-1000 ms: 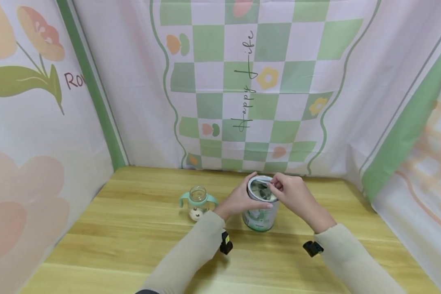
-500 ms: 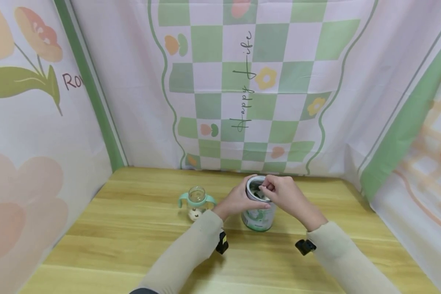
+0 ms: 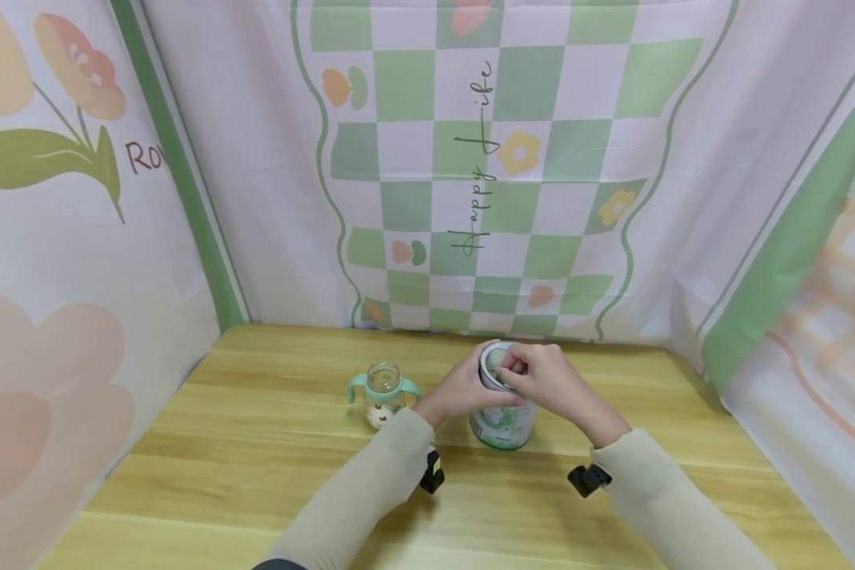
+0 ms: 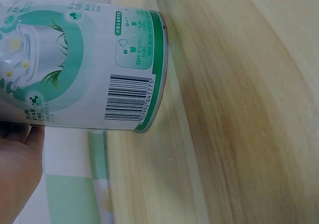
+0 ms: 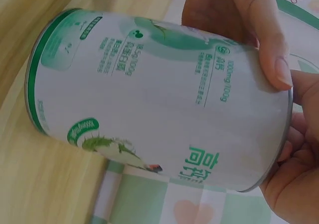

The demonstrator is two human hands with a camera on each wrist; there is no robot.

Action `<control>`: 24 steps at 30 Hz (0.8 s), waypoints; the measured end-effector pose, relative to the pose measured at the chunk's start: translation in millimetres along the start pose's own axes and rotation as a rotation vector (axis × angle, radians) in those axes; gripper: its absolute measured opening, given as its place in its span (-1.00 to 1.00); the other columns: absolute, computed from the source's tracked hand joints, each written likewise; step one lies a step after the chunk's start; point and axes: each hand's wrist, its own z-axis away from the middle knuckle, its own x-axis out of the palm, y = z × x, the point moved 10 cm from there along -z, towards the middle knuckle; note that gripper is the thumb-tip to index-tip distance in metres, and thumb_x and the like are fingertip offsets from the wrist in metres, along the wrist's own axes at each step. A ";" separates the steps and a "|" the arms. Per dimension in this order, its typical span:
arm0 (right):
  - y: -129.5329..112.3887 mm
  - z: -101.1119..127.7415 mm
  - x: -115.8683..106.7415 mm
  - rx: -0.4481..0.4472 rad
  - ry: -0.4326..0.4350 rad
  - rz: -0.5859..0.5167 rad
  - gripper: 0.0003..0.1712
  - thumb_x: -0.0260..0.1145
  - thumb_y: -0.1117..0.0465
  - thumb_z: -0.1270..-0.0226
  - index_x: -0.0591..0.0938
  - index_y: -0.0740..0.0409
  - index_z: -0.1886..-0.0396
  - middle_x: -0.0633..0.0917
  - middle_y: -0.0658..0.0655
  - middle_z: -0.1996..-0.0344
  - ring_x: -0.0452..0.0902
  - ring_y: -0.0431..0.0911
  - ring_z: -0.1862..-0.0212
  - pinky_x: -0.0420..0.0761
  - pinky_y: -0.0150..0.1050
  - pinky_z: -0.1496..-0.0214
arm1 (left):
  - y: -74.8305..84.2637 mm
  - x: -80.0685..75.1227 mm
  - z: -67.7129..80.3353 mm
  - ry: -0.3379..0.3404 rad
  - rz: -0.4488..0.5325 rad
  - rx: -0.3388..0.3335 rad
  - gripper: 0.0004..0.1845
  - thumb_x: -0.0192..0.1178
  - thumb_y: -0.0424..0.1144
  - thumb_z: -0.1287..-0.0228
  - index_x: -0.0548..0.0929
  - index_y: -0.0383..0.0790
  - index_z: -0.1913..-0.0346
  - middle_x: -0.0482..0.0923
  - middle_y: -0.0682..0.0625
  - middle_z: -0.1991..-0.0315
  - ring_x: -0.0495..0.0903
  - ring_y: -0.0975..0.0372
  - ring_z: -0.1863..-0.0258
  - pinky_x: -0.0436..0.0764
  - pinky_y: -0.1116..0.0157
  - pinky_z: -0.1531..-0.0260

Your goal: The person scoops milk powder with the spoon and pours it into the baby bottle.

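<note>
The right hand (image 3: 541, 381) has been moved further over the mouth of the white-and-green can (image 3: 502, 421) than a second ago, fingers curled; what is pinched cannot be told. At lower centre, the can is gripped by the left hand (image 3: 465, 388). A handled glass bottle (image 3: 383, 390) stands just left, on the wooden table (image 3: 256, 443).

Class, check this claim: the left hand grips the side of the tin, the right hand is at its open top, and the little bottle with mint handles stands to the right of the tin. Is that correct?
One detail is wrong. The bottle stands to the left of the tin, not the right, as the head view shows. The left hand does grip the tin's side, and the right hand is at its open top.
</note>
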 end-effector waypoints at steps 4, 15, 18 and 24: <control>6.8 1.0 -2.4 0.072 0.017 -0.059 -0.82 0.37 0.29 -0.30 0.66 0.03 0.51 0.65 -0.11 0.56 0.54 -0.24 0.49 0.58 -0.31 0.46 | 3.0 1.7 -2.3 -0.014 0.003 0.051 -0.22 0.54 -0.28 -0.10 0.35 0.04 -0.35 0.57 0.11 -0.08 0.62 0.27 0.01 0.64 0.27 0.04; 32.5 8.5 -19.4 0.194 0.115 -0.128 -0.84 0.35 0.14 -0.39 0.71 0.11 0.37 0.69 0.03 0.53 0.50 -0.12 0.55 0.49 -0.29 0.55 | -8.4 -4.3 3.1 0.060 -0.077 -0.071 0.00 0.58 -0.04 -0.04 0.21 0.07 -0.50 0.44 0.24 -0.19 0.53 0.34 -0.07 0.54 0.27 -0.06; 36.1 10.4 -23.9 0.204 0.138 -0.133 -0.79 0.35 0.10 -0.41 0.71 0.11 0.37 0.68 0.06 0.54 0.48 -0.11 0.57 0.46 -0.29 0.59 | -9.4 -4.8 3.5 0.063 -0.073 -0.075 0.00 0.58 -0.03 -0.03 0.21 0.11 -0.50 0.43 0.24 -0.21 0.52 0.34 -0.09 0.52 0.24 -0.09; 44.0 13.4 -29.9 0.222 0.176 -0.154 -0.75 0.35 0.04 -0.42 0.73 0.10 0.38 0.71 0.05 0.52 0.45 -0.11 0.58 0.41 -0.30 0.61 | -9.7 -6.0 4.8 0.070 -0.065 -0.088 -0.02 0.59 -0.02 -0.01 0.24 0.21 -0.47 0.43 0.27 -0.21 0.50 0.35 -0.11 0.49 0.20 -0.13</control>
